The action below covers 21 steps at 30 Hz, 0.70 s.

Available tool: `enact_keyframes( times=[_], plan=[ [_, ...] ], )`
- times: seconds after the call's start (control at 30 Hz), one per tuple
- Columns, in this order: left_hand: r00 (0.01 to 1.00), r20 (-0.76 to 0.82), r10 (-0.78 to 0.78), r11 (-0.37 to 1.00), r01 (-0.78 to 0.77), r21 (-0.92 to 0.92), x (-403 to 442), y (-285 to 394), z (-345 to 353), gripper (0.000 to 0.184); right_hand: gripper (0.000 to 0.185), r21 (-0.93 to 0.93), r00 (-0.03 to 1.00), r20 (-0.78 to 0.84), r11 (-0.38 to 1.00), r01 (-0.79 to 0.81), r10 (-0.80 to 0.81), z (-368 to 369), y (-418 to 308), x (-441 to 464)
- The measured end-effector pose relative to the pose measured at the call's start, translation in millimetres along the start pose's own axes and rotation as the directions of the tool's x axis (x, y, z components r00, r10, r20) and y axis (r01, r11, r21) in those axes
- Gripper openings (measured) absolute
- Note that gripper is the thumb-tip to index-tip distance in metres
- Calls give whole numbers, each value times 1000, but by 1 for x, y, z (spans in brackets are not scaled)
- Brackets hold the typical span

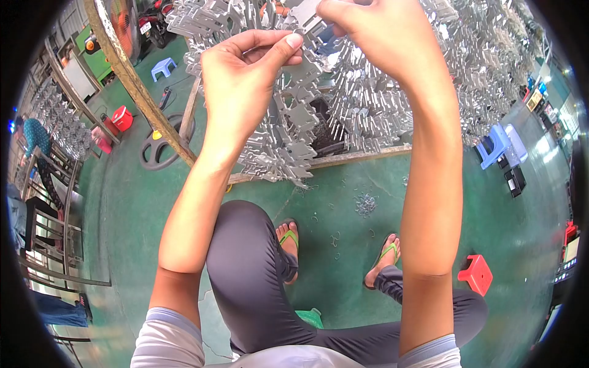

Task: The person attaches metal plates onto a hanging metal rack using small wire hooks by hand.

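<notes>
Straight ahead of us, silvery metal pieces [300, 116] are hanging in dense, jagged strands, their flat, notched faces overlapping and catching the light. Beside these strands, our left hand [239, 89] is showing us its back, thumb and curled forefinger pinching a thin metal bit [299, 30], too small for us to make out its shape. Our right hand [380, 40] is bending inward at the wrist near a paler flat plate [305, 12]; its fingers are running partly out of view, so we cannot tell whether they are gripping it. Beneath the strands, a wooden bar [362, 157] is stretching across, and small metal scraps [366, 204] are lying heaped on the green floor [343, 175].
</notes>
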State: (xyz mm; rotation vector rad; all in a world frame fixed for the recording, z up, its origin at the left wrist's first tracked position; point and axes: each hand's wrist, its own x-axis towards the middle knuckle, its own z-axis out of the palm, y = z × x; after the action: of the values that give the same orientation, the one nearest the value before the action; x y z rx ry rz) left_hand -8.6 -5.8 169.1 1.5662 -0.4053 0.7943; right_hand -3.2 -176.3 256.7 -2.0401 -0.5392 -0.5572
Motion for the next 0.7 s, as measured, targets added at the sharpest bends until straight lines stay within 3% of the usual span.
enact_keyframes(
  times=[0.1,0.37,0.5,0.6,0.63,0.7],
  plan=[
    [1000,20,0,1000,0,1,-3,0,1,24,30,-32,1000,-1,999,6,-6,-3,-2,-3],
    [1000,18,11,1000,-11,-8,-3,2,3,24,34,-170,987,-31,972,-163,161,-2,-23,-2],
    [998,45,-39,998,37,47,-2,2,2,25,35,-121,998,-4,991,-60,60,-5,-15,-14],
    [997,69,-34,997,29,73,1,-7,-3,28,30,-96,988,38,984,150,-147,-2,33,-21],
    [986,46,-161,986,158,58,1,11,1,16,28,-97,970,51,965,243,-239,5,56,-26],
    [998,36,-57,998,57,21,1,2,2,21,41,-132,963,264,987,94,-56,14,81,-55]
  ],
)
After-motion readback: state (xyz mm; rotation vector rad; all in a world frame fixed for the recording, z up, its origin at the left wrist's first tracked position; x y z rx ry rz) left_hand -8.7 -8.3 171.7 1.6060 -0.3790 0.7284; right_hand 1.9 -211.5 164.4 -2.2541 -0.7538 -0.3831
